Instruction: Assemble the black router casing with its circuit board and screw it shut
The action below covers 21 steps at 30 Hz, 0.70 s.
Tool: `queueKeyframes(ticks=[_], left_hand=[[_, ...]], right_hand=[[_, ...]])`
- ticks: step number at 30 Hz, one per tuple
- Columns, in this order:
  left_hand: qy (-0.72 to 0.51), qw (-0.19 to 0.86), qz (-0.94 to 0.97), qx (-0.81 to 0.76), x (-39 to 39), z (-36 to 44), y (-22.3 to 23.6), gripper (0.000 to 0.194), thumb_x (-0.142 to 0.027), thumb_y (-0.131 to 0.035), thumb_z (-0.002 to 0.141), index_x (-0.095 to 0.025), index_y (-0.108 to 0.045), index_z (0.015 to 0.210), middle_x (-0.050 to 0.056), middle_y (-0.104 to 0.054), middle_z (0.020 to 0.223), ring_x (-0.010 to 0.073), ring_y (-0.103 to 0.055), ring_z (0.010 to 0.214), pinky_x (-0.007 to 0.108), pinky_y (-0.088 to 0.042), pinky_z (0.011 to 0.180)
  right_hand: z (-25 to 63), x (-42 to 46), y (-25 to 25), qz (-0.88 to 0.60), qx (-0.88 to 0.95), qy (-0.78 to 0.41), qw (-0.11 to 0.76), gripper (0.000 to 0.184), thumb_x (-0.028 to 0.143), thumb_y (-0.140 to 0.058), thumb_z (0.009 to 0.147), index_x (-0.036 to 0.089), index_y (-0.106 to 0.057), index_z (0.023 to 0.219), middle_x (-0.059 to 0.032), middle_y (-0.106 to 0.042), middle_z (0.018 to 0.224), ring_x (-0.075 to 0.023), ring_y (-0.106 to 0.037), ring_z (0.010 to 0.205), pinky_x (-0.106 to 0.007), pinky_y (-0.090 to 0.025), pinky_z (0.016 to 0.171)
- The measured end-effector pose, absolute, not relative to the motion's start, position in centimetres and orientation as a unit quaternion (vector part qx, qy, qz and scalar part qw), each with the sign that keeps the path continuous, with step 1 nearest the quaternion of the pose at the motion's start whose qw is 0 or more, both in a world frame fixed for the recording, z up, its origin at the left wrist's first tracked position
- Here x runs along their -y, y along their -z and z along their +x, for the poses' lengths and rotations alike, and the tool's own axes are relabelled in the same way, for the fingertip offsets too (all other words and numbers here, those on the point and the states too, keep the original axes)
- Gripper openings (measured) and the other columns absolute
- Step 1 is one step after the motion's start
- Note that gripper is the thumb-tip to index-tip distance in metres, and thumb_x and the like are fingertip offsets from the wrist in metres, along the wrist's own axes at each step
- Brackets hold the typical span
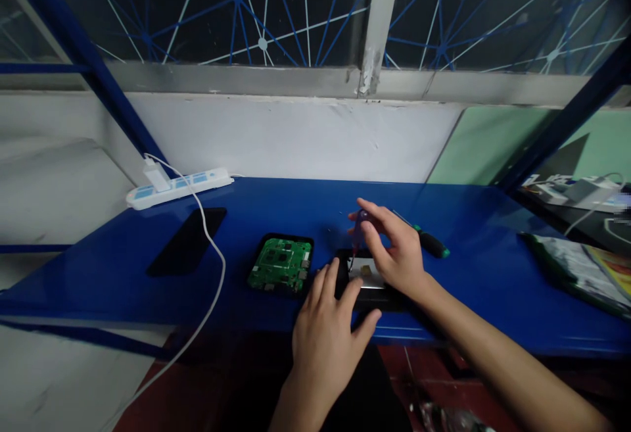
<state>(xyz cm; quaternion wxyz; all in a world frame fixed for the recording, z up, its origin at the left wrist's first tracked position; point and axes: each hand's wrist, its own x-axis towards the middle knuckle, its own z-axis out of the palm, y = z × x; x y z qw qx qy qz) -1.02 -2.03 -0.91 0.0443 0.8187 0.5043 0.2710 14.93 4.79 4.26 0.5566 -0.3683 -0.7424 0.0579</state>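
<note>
In my right hand (394, 244) a small screwdriver with a purple handle (361, 221) stands nearly upright, gripped between thumb and fingers. Its tip meets the left edge of a silver metal plate (377, 275) on a black case (384, 299). My left hand (331, 317) rests with fingers spread, the fingertips on the case's left side and on the plate. Left of it lies a green circuit board (280, 262) in a black shell (308, 242). Behind my right hand is a second screwdriver with a black and green handle (434, 244).
A dark flat phone-like slab (187, 241) lies on the blue table (296, 198) at left. A white power strip (180, 187) with a plugged-in charger stands behind it; its white cable (221, 274) hangs over the front edge. At right lies a plastic packet (576, 267).
</note>
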Motion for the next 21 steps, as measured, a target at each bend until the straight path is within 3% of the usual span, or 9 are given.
queueKeyframes(ticks=[5, 8, 12, 16, 19, 21], left_hand=[[-0.27, 0.041, 0.823, -0.498, 2.01, -1.06, 0.74, 0.04, -0.04, -0.069, 0.09, -0.029, -0.062, 0.128, 0.014, -0.048, 0.152, 0.0359, -0.049, 0.137, 0.052, -0.053, 0.102], [-0.268, 0.037, 0.822, -0.501, 2.0, -1.04, 0.78, 0.04, -0.04, -0.069, 0.09, -0.028, -0.062, 0.128, 0.014, -0.048, 0.152, 0.0362, -0.049, 0.137, 0.053, -0.053, 0.102], [-0.269, 0.04, 0.82, -0.503, 2.08, -1.0, 0.86, 0.04, -0.041, -0.069, 0.09, -0.029, -0.062, 0.128, 0.013, -0.047, 0.153, 0.0358, -0.048, 0.138, 0.052, -0.053, 0.103], [-0.272, 0.039, 0.82, -0.502, 2.07, -1.0, 0.88, 0.041, -0.041, -0.069, 0.09, -0.029, -0.061, 0.129, 0.013, -0.047, 0.153, 0.0356, -0.048, 0.139, 0.053, -0.052, 0.103], [-0.269, 0.034, 0.822, -0.501, 1.99, -0.98, 0.91, 0.042, -0.041, -0.069, 0.09, -0.029, -0.061, 0.129, 0.014, -0.048, 0.152, 0.0358, -0.049, 0.138, 0.053, -0.052, 0.102], [-0.269, 0.033, 0.822, -0.5, 1.98, -0.97, 0.93, 0.041, -0.041, -0.068, 0.09, -0.029, -0.061, 0.129, 0.014, -0.048, 0.152, 0.0356, -0.049, 0.137, 0.053, -0.053, 0.102]], right_hand=[[15.04, -4.91, -4.46, -0.364, 0.752, 0.001, 0.549, 0.036, 0.022, -0.067, 0.092, 0.027, -0.062, 0.128, -0.002, -0.056, 0.089, -0.0144, -0.059, 0.074, -0.031, -0.057, 0.065], [15.24, -4.75, -4.47, -0.358, 0.757, -0.023, 0.546, 0.037, 0.021, -0.053, 0.099, 0.028, -0.058, 0.135, -0.0062, -0.061, 0.104, -0.0159, -0.065, 0.084, -0.035, -0.059, 0.072], [15.23, -4.58, -4.36, -0.354, 0.75, -0.067, 0.555, 0.053, 0.011, -0.038, 0.102, 0.033, -0.042, 0.151, -0.0072, -0.065, 0.127, -0.0138, -0.071, 0.087, -0.037, -0.06, 0.08], [14.98, -4.7, -4.47, -0.356, 0.744, -0.028, 0.564, 0.05, 0.013, -0.056, 0.097, 0.032, -0.053, 0.143, -0.0037, -0.068, 0.105, -0.0135, -0.068, 0.078, -0.033, -0.059, 0.072], [14.99, -4.9, -4.56, -0.35, 0.743, 0.015, 0.57, 0.039, 0.021, -0.072, 0.089, 0.029, -0.065, 0.126, -0.001, -0.06, 0.085, -0.015, -0.061, 0.073, -0.033, -0.057, 0.067], [15.11, -4.96, -4.52, -0.35, 0.747, 0.024, 0.564, 0.034, 0.025, -0.073, 0.088, 0.028, -0.067, 0.122, -0.0014, -0.058, 0.083, -0.0162, -0.06, 0.075, -0.034, -0.057, 0.066]])
